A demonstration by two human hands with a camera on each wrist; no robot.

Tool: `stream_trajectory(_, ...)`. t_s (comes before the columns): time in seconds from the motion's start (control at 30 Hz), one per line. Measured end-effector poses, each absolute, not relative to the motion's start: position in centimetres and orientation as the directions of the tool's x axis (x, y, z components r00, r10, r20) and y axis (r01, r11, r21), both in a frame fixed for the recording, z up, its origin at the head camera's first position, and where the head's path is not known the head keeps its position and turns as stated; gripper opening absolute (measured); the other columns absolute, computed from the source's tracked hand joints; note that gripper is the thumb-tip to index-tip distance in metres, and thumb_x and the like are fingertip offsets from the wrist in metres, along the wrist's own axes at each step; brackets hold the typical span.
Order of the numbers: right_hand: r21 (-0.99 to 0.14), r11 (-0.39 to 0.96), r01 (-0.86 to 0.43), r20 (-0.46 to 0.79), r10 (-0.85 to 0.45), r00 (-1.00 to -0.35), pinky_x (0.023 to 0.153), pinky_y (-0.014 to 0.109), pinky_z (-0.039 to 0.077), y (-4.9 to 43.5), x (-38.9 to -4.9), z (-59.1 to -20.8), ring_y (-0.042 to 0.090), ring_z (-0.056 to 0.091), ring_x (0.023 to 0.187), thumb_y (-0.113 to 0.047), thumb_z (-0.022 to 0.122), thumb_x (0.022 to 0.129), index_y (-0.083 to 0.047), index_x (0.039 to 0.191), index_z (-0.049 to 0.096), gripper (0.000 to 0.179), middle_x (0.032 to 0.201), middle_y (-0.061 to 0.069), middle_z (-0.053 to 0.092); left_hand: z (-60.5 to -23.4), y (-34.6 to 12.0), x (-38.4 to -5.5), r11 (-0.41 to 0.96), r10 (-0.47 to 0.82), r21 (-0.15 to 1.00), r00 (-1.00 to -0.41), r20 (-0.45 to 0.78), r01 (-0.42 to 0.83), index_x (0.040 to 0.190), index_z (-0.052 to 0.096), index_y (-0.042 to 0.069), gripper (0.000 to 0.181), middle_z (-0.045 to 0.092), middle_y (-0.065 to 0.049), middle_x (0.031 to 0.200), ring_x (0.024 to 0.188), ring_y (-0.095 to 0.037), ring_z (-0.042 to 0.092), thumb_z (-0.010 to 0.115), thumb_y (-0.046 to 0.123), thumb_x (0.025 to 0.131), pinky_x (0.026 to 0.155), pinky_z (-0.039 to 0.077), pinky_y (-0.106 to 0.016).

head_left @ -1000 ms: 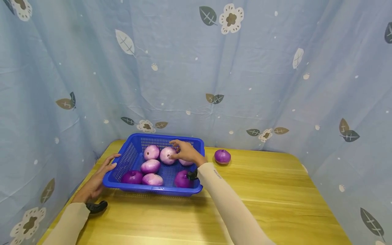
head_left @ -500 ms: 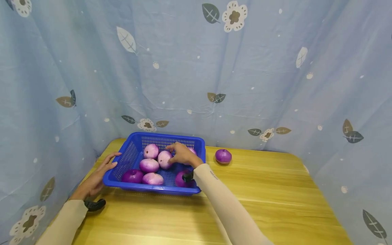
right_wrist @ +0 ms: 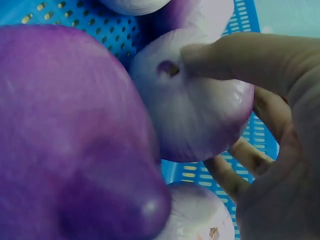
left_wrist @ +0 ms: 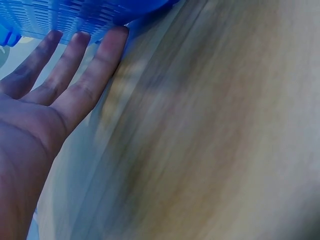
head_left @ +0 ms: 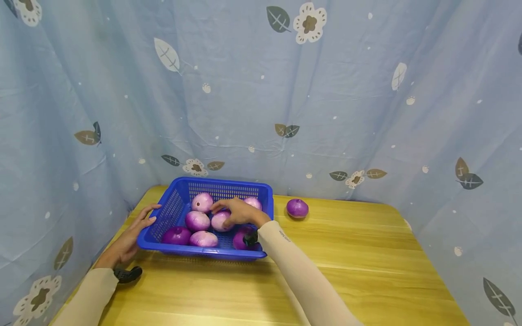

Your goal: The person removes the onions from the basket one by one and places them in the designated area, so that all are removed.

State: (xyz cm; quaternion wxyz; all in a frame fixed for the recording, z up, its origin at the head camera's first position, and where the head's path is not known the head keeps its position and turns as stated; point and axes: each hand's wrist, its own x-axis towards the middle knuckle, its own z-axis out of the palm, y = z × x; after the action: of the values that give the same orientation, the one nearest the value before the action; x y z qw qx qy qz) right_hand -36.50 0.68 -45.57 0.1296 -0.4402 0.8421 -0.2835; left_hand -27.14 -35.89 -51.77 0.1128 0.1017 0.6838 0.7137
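Observation:
My right hand (head_left: 240, 212) reaches into the blue plastic basket (head_left: 183, 249) and grips a pale purple onion (head_left: 219, 221) near the basket's middle. In the right wrist view the thumb lies on this onion (right_wrist: 200, 112) beside its dark round end, with the fingers around its far side. Several more onions surround it, among them a dark purple onion (head_left: 240, 238) below my right wrist. My left hand (head_left: 127, 240) is at the basket's left side; in the left wrist view its straight fingers (left_wrist: 80, 85) reach up to the basket's slotted wall (left_wrist: 65, 17).
One purple onion (head_left: 297, 208) rests on the wooden table (head_left: 346, 262), right of the basket. A blue patterned curtain (head_left: 261, 99) hangs behind the table and along both sides. Close to the right wrist camera, a large dark purple onion (right_wrist: 75, 100) fills the left part.
My right hand has moved the pale onion from the back middle of the basket toward the front and slightly left. My left hand has stayed at the basket's side.

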Motion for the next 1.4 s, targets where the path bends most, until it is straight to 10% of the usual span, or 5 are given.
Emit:
stream_trajectory(0.37,-0.522,0.494,-0.696,0.134,-0.758,-0.639,0.099,0.035,0.033,1.2,-36.8,-46.0,0.021,0.047,0.114,-0.004,0.085,0.078,-0.019,0.142,0.060,0.071,0.126,0.011,0.062,-51.7,-35.7,-26.9,-0.021,0.279,0.999,-0.960,-0.020,-0.027,0.156,0.027,0.038,0.045,0.037,-0.006,0.139,0.107,-0.023,0.067,0.038,0.031,0.113,0.082,0.059,-0.047)
stream_trajectory(0.77,-0.637,0.498,-0.588,0.075,-0.719,-0.690,0.101,0.038,0.046,1.8,-36.9,-45.6,0.036,0.058,0.123,-0.041,0.075,0.094,-0.009,0.150,0.049,0.070,0.133,0.022,0.061,-51.6,-36.0,-26.9,-0.010,0.298,1.000,-0.955,-0.012,-0.015,0.156,0.026,0.036,0.045,0.039,-0.010,0.139,0.107,-0.026,0.067,0.037,0.029,0.113,0.081,0.059,-0.050)
stream_trajectory(1.4,-0.678,0.565,-0.470,-0.210,-0.762,-0.613,0.101,0.031,0.046,2.3,-35.9,-46.1,0.022,0.055,0.124,-0.025,0.090,0.081,-0.014,0.147,0.053,0.077,0.142,0.012,0.055,-51.5,-36.0,-27.1,0.004,0.290,1.000,-0.956,-0.031,-0.031,0.155,0.026,0.037,0.044,0.038,-0.015,0.139,0.105,-0.029,0.068,0.037,0.031,0.113,0.081,0.059,-0.051)
